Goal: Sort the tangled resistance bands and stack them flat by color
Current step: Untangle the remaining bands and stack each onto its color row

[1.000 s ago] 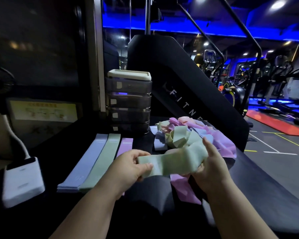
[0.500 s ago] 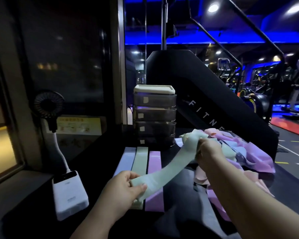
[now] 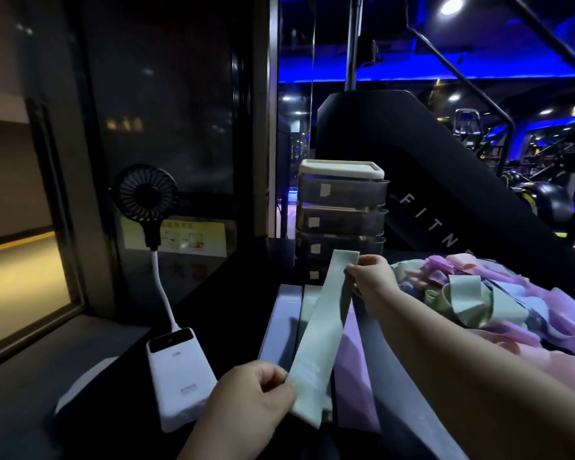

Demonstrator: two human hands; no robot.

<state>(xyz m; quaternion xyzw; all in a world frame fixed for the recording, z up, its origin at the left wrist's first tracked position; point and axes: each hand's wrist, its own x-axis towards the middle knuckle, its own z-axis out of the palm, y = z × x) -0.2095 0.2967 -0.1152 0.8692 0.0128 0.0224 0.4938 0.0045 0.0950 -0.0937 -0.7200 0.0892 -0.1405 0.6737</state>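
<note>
A pale green band point(image 3: 326, 322) is stretched flat between my hands, slanting over the laid-out bands. My left hand point(image 3: 251, 401) pinches its near end; my right hand point(image 3: 370, 280) pinches its far end. Beneath it lie three flat strips side by side: a blue band point(image 3: 279, 327) on the left, a green band point(image 3: 307, 302) mostly hidden in the middle, a purple band point(image 3: 354, 386) on the right. A tangled pile of bands point(image 3: 485, 300) in green, blue, pink and purple sits to the right.
A white power bank point(image 3: 180, 376) with a small black fan point(image 3: 146, 195) on a bent stalk stands left of the strips. A stack of grey drawers point(image 3: 341, 220) with a cream lid stands behind them. A black fitness machine point(image 3: 445, 180) rises at the back right.
Both hands carried the green band left from the pile and drew it out straight over the laid-out strips. The camera view turned left.
</note>
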